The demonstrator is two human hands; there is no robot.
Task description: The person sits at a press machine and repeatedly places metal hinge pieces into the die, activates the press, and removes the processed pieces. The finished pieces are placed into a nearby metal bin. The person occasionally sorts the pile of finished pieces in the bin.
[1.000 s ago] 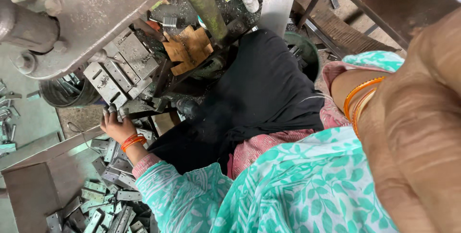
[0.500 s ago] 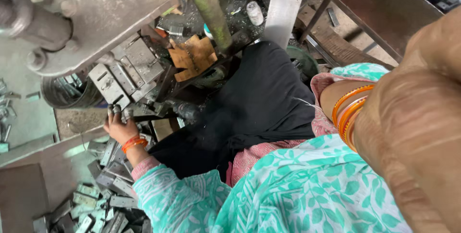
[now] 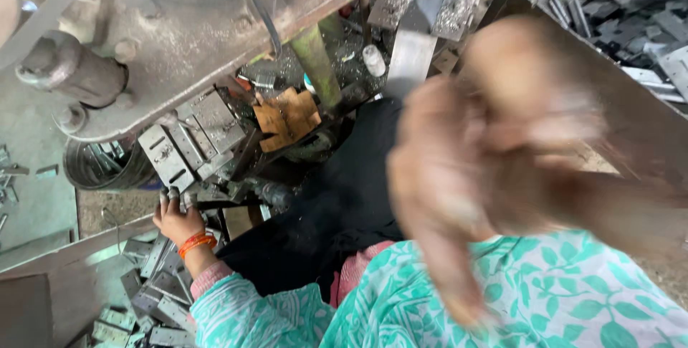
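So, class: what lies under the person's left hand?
Flat grey metal pieces lie piled below the left hand and wrist. Its fingers reach the machine's metal block. What the palm covers cannot be seen.

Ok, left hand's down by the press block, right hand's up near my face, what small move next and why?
Probably bring the right hand down out of view: it is blurred and blocks much of the picture. The left hand rests at the grey metal block, above the pile of metal plates.

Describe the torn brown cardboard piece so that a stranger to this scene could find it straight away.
Start at the big grey press body and follow its green post downward. Left of the post's foot lies the cardboard piece: the only brown, ragged-edged thing among grey metal blocks.
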